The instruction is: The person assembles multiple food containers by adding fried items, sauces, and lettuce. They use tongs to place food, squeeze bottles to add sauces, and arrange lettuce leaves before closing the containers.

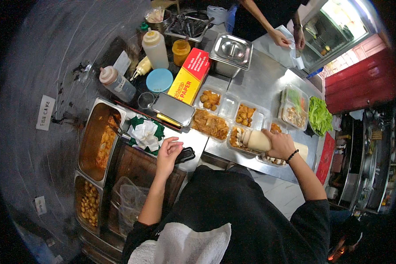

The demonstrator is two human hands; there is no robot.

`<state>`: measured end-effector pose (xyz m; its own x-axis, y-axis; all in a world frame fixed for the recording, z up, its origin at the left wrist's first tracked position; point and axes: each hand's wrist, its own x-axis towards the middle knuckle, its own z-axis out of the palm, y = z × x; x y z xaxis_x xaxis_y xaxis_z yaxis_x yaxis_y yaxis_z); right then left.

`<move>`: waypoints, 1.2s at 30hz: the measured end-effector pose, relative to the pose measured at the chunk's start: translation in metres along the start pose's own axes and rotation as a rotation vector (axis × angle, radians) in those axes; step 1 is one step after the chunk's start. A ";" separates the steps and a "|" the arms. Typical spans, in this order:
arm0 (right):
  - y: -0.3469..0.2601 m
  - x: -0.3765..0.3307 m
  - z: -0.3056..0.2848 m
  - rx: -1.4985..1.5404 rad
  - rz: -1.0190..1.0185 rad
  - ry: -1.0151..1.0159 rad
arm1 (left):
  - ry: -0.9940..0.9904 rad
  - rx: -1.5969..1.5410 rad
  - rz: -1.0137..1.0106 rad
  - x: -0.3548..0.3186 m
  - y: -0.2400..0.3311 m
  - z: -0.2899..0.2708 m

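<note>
My right hand grips a squeeze bottle of cream-coloured sauce, tilted low with its tip toward the left. Beneath it is a clear compartmented food container holding white-topped food. To its left sits another clear container with potatoes and saucy brown food. My left hand is raised at the counter's near edge, its fingers loosely bent and apart, with nothing visible in them. Close beside it lies a small black oblong thing whose kind I cannot make out.
On the left stand metal pans with red saucy food and small potatoes. Further back are squeeze bottles, a paper box and a lidded steel pan. Lettuce is at right. Another person's hands handle white paper.
</note>
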<state>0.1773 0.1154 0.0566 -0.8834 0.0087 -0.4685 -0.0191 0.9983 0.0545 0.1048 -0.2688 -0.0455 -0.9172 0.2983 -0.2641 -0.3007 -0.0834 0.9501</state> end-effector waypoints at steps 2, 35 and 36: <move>-0.011 0.009 -0.011 0.021 -0.026 0.055 | 0.017 -0.018 -0.014 -0.005 -0.001 -0.005; -0.077 0.077 -0.030 0.179 -0.073 0.210 | 0.176 -0.117 0.001 -0.048 -0.022 -0.042; -0.068 0.073 -0.025 0.279 -0.105 0.244 | 0.181 -0.118 0.000 -0.048 -0.020 -0.041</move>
<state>0.1024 0.0463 0.0407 -0.9695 -0.0743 -0.2335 -0.0166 0.9706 -0.2400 0.1447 -0.3204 -0.0588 -0.9460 0.1232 -0.2998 -0.3195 -0.1977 0.9267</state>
